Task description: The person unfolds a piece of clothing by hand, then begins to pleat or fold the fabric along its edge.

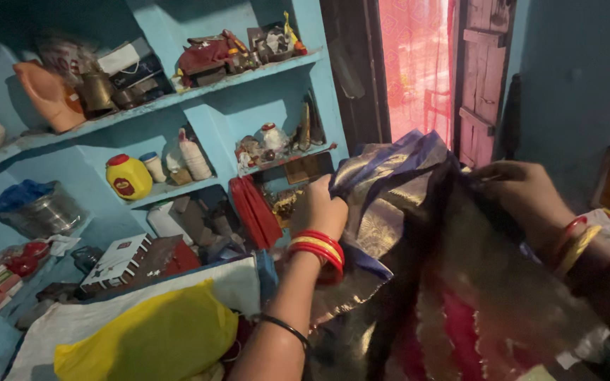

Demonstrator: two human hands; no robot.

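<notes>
I hold up a dark cloth point(418, 233) with gold patterns, a blue edge and a red patch lower down. My left hand point(319, 206), with red and yellow bangles at the wrist, grips its upper left edge. At the upper right, my right hand point(520, 194), also wearing bangles, pinches the cloth's top edge. The cloth hangs spread between both hands and hides what lies under it.
Blue wall shelves point(178, 99) at the left carry jars, a yellow container point(128, 176), a steel pot point(42, 212) and boxes. A yellow bag point(150, 339) lies on white cloth at the lower left. A doorway with a red curtain point(414, 63) stands behind.
</notes>
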